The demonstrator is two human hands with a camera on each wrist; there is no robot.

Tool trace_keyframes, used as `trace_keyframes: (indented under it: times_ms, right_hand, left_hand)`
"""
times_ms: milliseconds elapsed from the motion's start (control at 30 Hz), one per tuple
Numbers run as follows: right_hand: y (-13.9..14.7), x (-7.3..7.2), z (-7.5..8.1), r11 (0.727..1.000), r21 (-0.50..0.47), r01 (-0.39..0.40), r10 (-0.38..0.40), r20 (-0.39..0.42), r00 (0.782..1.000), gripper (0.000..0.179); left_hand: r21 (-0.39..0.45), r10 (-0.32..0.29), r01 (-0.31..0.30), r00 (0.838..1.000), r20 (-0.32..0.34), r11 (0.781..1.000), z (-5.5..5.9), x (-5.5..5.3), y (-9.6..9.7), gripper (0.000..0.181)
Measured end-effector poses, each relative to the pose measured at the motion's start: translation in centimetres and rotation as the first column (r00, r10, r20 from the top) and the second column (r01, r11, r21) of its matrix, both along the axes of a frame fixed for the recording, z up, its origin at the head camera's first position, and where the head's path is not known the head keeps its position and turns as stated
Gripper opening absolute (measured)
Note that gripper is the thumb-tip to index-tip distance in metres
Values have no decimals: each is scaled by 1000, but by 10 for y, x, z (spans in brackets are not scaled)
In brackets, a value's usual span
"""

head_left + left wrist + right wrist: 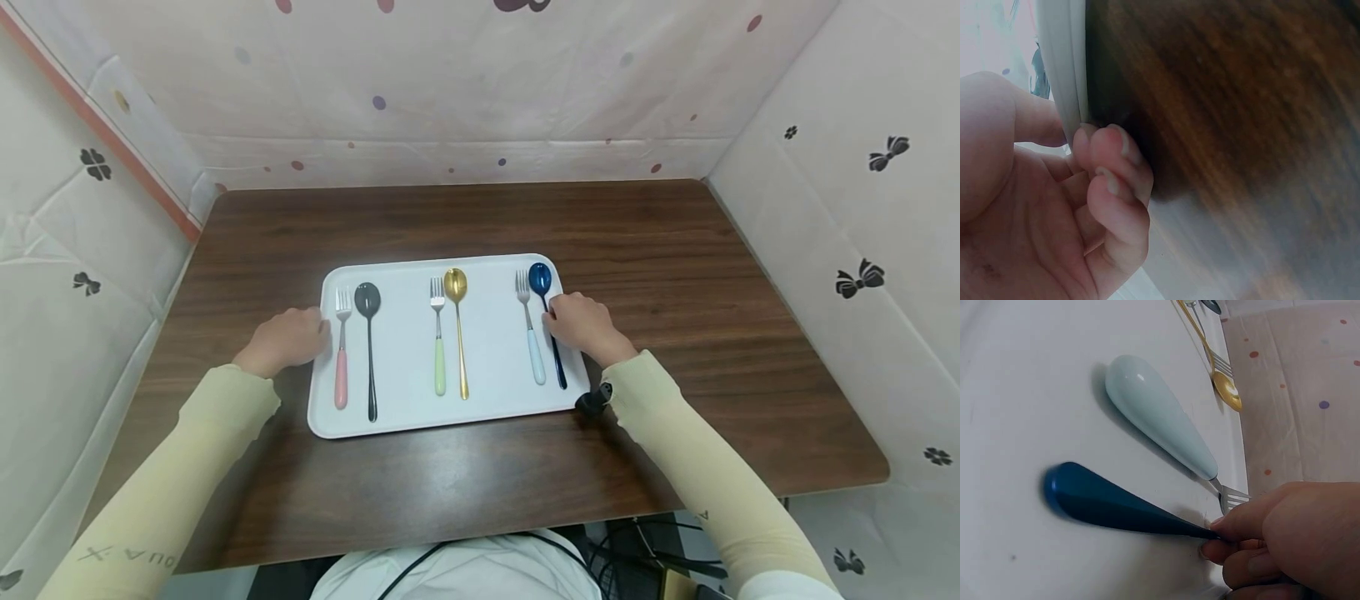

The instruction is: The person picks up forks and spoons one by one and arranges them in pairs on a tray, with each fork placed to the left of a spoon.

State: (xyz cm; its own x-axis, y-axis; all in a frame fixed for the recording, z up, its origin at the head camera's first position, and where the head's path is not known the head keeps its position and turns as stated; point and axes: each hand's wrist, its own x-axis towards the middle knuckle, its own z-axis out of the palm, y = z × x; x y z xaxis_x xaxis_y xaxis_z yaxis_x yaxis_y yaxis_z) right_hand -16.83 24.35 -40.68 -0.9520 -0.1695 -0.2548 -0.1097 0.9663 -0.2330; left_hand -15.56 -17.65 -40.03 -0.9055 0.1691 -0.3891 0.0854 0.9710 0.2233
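Note:
My left hand (288,340) is at the left edge of a white tray (405,358). In the left wrist view its thumb and curled fingers grip the tray's rim (1065,56). At the tray's right side my right hand (581,323) pinches the thin neck of a blue spoon (1116,503) between thumb and finger. This spoon lies at the right end of the tray, bowl away from me. Just left of it lies a fork with a light blue handle (1160,415), apart from the fingers.
Also on the tray lie a pink-handled fork (341,379), a black spoon (368,300), a green-handled fork (439,367) and a gold spoon (455,285). The tray rests on a brown wooden table (450,221). Patterned white sheets (450,100) enclose its back and sides.

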Motion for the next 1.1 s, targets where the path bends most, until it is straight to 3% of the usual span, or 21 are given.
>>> trace_keyframes:
  times_ms: [467,667,767,867,933,1100]
  right_hand:
    - [-1,2,1,999,-28,22,-22,-4,1000,28]
    - [0,2,4,998,-63,29,-31,-32,999,30]
    - [-1,1,7,996,-79,35,-39,-54,998,31]
    - [-3,0,8,995,-88,37,-43,-63,997,30]
    - [-4,-1,9,995,-98,32,-38,-59,998,30]
    - [-14,0,9,991,-135,0,-6,-49,999,29]
  left_hand:
    - [0,10,-10,1000,-4,1000,1,0,0,41]
    - [25,17,-18,999,27,1000,5,-1,-3,40]
    - [-27,32,-33,998,-51,999,9,0,-1,40]
    - [-68,26,-37,987,-157,997,12,3,9,40]
    - [-60,-8,-4,983,-184,998,12,6,19,38]
    - [-8,-111,110,989,-97,994,7,16,42,33]
